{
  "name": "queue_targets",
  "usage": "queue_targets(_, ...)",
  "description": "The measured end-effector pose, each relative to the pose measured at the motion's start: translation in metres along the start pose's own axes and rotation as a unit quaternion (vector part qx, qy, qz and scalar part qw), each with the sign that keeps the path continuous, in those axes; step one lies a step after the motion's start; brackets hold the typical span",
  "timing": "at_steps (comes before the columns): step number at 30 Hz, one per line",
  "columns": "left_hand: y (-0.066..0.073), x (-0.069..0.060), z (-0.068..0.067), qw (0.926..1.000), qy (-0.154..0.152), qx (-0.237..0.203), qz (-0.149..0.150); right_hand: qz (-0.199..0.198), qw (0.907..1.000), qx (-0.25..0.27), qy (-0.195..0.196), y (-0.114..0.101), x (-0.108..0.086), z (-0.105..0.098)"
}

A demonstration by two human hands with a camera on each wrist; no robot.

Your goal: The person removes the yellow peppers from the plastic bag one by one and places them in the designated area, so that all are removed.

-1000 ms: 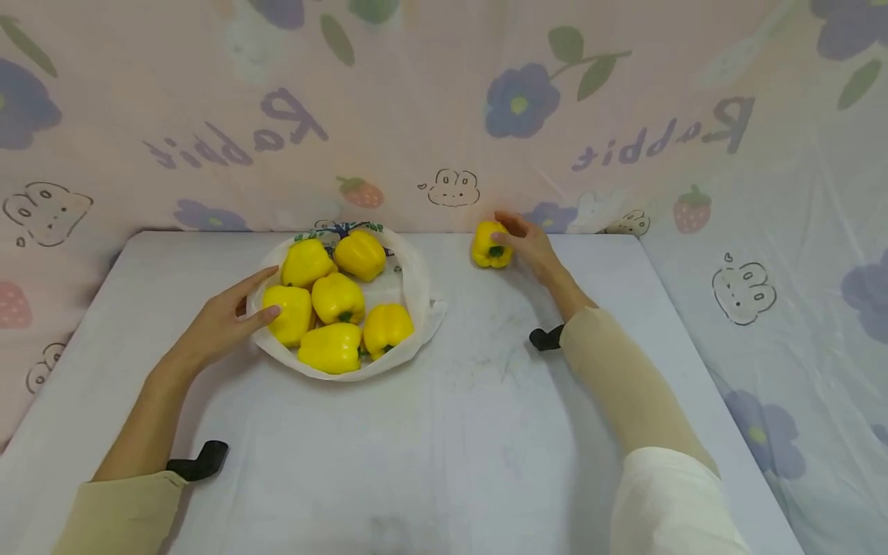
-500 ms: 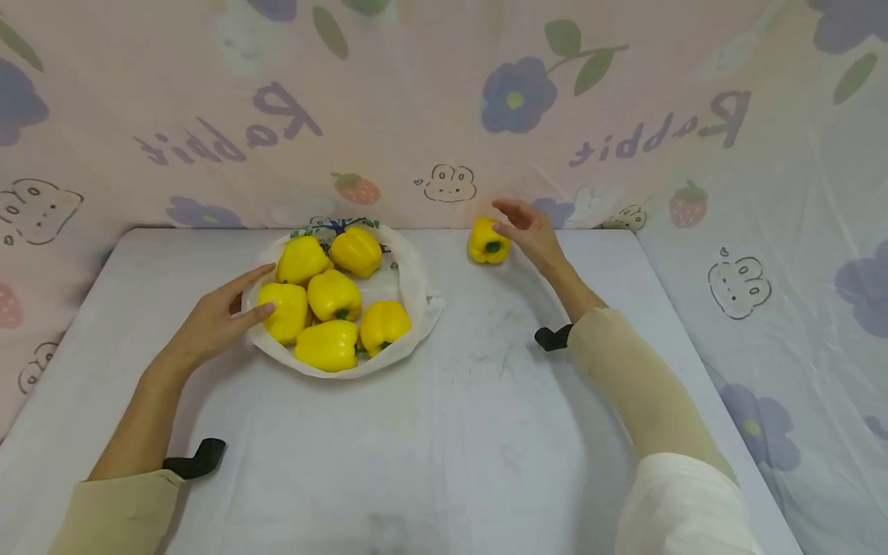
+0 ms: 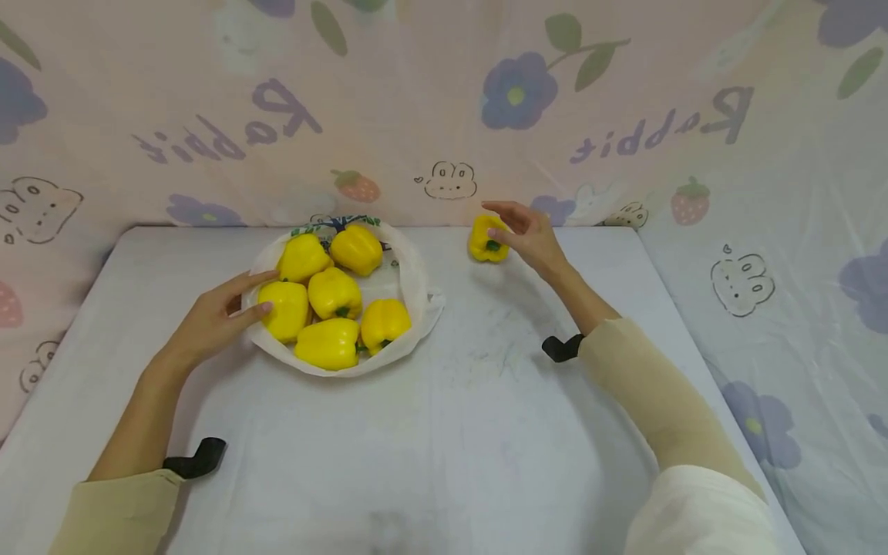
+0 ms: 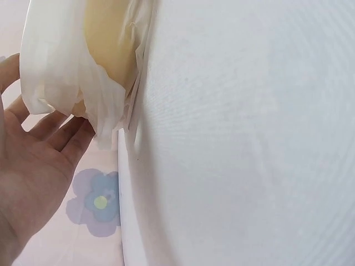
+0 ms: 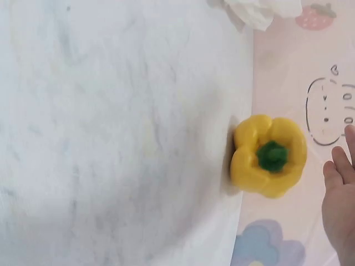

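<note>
A pale backdrop (image 3: 402, 116) printed with purple flowers, strawberries, rabbits and mirrored "Rabbit" lettering spans the view from 9 o'clock over 12 to 3. Below it a white table (image 3: 402, 455), faintly streaked past its middle, spreads toward 6 o'clock. A person's beige right sleeve (image 3: 659, 401), white higher up the arm, reaches in from 5 o'clock; the beige left sleeve (image 3: 118, 516) enters from 7. A white bag (image 3: 414, 285), its mouth opened into a ring, sits just left of center. At the bag's 9 o'clock, the left hand (image 3: 211, 316) holds the rim, thumb and fingers bent about it. The right hand (image 3: 534, 237) is spread wide, grasping nothing. Six yellow peppers (image 3: 335, 291) show inside the bag: one in the middle, the others at 11, 1, 4, 6 and 9 o'clock. A lone pepper (image 3: 482, 237) rests on the tabletop's far edge, between the bag's 2 and 3 o'clock and apart from it; the right thumb overlaps it, contact impossible to tell. A black fitting (image 3: 196, 459) juts from each cuff. Smallest is the lone pepper's green stem (image 5: 273, 157), facing the wearer.
</note>
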State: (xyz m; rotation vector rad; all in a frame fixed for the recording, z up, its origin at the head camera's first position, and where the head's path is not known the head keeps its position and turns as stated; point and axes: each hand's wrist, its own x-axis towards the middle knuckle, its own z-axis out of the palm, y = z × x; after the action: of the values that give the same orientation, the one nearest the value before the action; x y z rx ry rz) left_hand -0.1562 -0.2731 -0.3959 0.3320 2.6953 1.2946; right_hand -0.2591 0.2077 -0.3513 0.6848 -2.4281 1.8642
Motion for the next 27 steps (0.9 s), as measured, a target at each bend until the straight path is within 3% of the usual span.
queue_targets(10, 0.000, 0.000, 0.001, 0.9993, 0.003, -0.025, 0.028, 0.007, 0.9973, 0.038, -0.063, -0.008, -0.008, 0.022)
queue_targets(17, 0.002, 0.004, 0.002, 0.9999, 0.004, -0.013, 0.009, -0.026, 0.9944, 0.047, -0.091, 0.001, -0.006, 0.036)
queue_targets(27, 0.004, 0.002, 0.002, 0.9997, 0.002, -0.008, -0.023, -0.013, 0.9899, 0.050, -0.132, -0.003, -0.012, 0.061)
